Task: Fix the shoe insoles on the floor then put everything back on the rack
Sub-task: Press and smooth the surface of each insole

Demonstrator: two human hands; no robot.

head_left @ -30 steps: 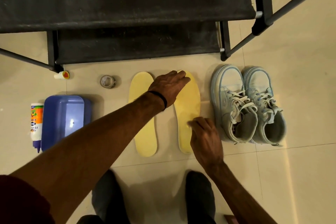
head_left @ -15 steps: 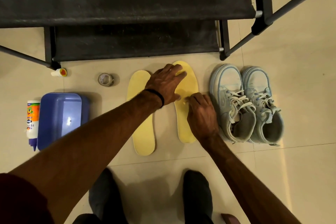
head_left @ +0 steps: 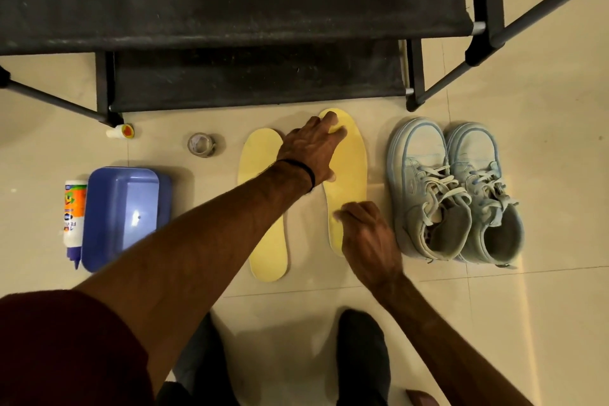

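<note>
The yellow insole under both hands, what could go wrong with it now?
1. The left hand presses the toe of the right insole while the right hand works near the heel; pushing unevenly might slide or crease it.
2. The insole lies close beside the shoes, so a sideways slip could bump them.
3. The glue bottle lies on the floor by the blue tub; if uncapped, it might leak.

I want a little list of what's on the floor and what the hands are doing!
insoles: two yellow insoles, flat, side by side
left hand: pressing the toe end of the right insole
right hand: blurred, over that insole's heel end
shoes: pale blue pair, right of the insoles
left side: tape roll, blue tub, glue bottle
rack: behind everything
</note>
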